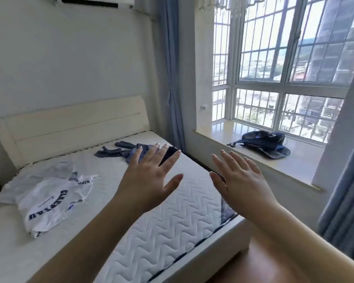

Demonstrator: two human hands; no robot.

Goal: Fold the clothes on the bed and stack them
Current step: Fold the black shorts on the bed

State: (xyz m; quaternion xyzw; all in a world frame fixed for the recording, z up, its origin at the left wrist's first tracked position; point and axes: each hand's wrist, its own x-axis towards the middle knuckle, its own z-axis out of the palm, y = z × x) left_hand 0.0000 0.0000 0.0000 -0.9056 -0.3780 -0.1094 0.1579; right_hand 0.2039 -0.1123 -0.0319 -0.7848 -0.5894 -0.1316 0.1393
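A white T-shirt with dark blue lettering (49,203) lies crumpled on the left of the bed (168,227). More pale cloth (37,176) lies bunched behind it. A dark blue-grey garment (119,151) lies spread near the headboard, with a black item (169,154) partly hidden beside it. My left hand (149,178) hovers above the mattress with fingers straight and spread, holding nothing. My right hand (241,180) is raised over the bed's right edge, also flat and empty.
A cream headboard (70,127) stands against the wall. A stone window sill (274,160) runs along the right, with a dark blue bag (266,142) on it. Blue curtains (343,201) hang at the right. Wooden floor (264,268) shows below.
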